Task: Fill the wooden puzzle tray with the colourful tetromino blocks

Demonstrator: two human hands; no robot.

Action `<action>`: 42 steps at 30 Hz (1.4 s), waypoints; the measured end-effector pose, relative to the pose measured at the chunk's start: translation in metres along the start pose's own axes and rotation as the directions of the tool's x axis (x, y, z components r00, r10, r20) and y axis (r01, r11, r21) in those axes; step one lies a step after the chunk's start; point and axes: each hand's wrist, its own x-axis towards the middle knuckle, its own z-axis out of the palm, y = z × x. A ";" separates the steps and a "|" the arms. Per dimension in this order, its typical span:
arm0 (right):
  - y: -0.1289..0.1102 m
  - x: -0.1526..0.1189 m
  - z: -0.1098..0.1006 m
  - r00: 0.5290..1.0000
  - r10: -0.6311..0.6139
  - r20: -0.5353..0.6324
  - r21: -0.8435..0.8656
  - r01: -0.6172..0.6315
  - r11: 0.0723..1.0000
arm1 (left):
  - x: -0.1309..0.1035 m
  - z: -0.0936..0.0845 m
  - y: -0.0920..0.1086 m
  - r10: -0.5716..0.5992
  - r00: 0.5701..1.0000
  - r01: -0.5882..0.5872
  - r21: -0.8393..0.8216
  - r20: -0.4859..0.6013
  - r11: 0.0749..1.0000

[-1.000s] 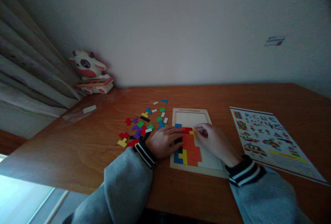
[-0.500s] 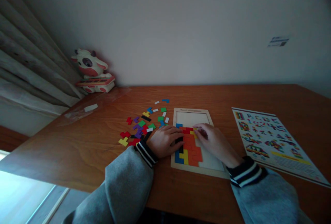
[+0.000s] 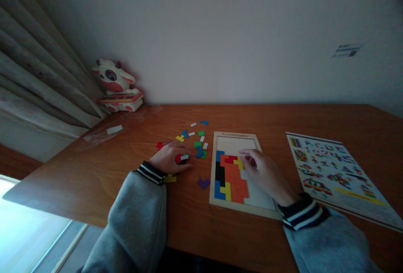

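Observation:
Over the pile of loose coloured pieces lies my left hand (image 3: 171,158), fingers apart, with red, white and green pieces showing between its thumb and fingers. My right hand (image 3: 260,172) rests on the right part of the wooden puzzle board (image 3: 244,211), its thumb and forefinger curled beside the yellow piece (image 3: 241,163); whether they pinch anything is too small to tell. Blue, black, red, orange and yellow pieces fill the left part of the board. A purple piece (image 3: 203,183) sits on the table between my left hand and the board.
A printed pattern sheet (image 3: 340,172) lies to the right of the board. At the back left stands a cow toy (image 3: 118,86), near a taped white strip (image 3: 114,129). White, green and blue pieces (image 3: 204,122) are scattered behind my left hand.
My left hand has moved left from the board onto the loose pieces, uncovering the black pieces on the board. The purple piece now lies nearer the board. My right hand has stayed almost in place.

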 end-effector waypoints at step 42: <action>-0.036 -0.066 -0.026 0.984 -0.159 -0.076 0.169 0.170 0.971 | -0.029 0.027 0.089 0.074 0.976 -0.111 -0.176 -0.206 0.978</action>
